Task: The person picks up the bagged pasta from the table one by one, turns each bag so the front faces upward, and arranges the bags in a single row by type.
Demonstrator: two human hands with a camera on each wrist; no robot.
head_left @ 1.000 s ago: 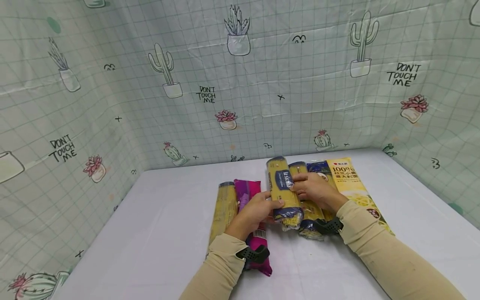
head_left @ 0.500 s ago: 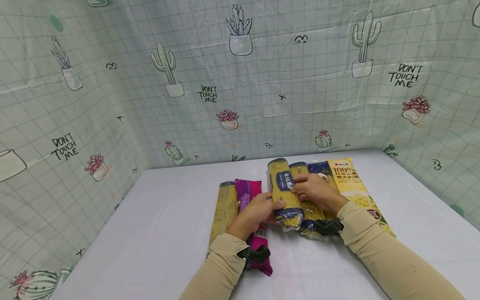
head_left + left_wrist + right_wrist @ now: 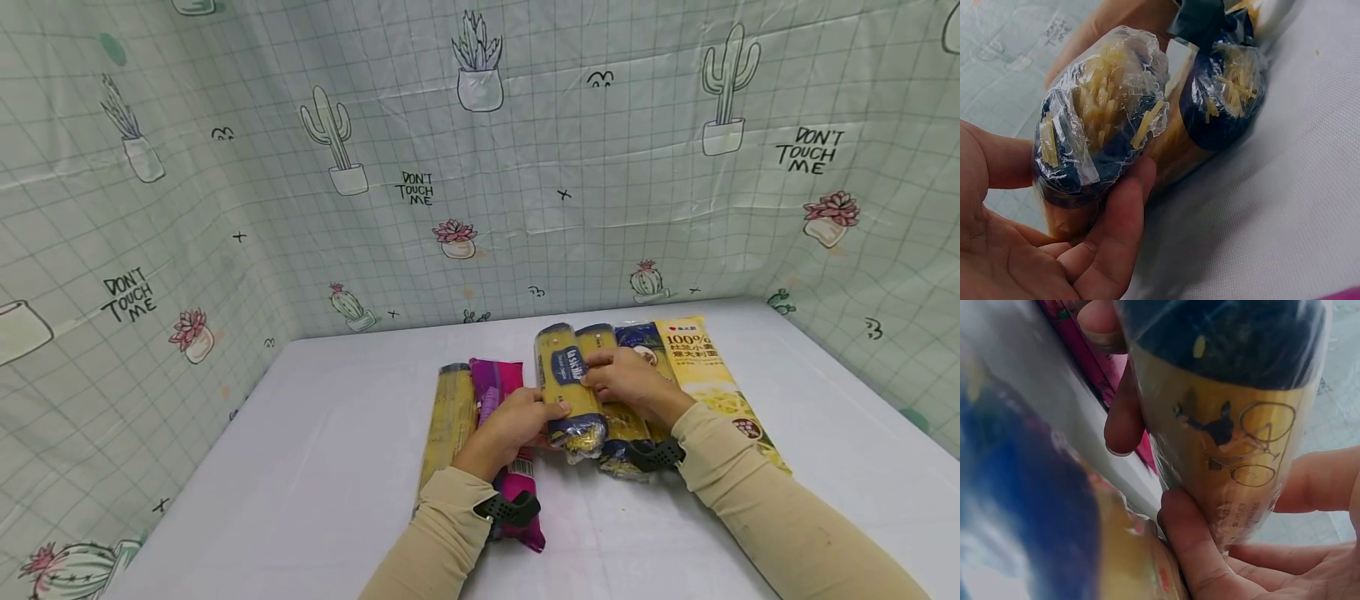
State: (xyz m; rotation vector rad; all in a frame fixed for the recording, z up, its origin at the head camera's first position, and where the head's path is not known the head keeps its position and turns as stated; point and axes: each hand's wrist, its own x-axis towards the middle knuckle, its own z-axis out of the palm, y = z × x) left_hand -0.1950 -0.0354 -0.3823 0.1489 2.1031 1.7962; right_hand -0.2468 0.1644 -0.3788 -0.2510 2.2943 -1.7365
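Both hands hold a yellow-and-navy pack of spaghetti (image 3: 573, 404), its label facing up. My left hand (image 3: 512, 427) grips its near left side, thumb over the top and fingers beneath. My right hand (image 3: 636, 383) grips its right side farther up. In the left wrist view the clear-wrapped end of the spaghetti pack (image 3: 1104, 100) shows strand tips, with a few loose pieces caught in the plastic. A printed bicycle rider appears on the held spaghetti pack (image 3: 1229, 437) in the right wrist view. A similar spaghetti pack (image 3: 626, 427) lies just right, partly beneath my right hand.
Left of the hands lie a clear yellow pasta pack (image 3: 450, 412) and a magenta packet (image 3: 504, 379), partly under my left forearm. To the right are a blue-topped pasta pack (image 3: 637, 333) and a flat yellow packet (image 3: 693, 358). Behind the white table (image 3: 337, 467) hangs a patterned curtain (image 3: 525, 150).
The far end of the held spaghetti pack has dipped slightly toward me. Both hands keep their hold in nearly the same place, and the other packs have not moved.
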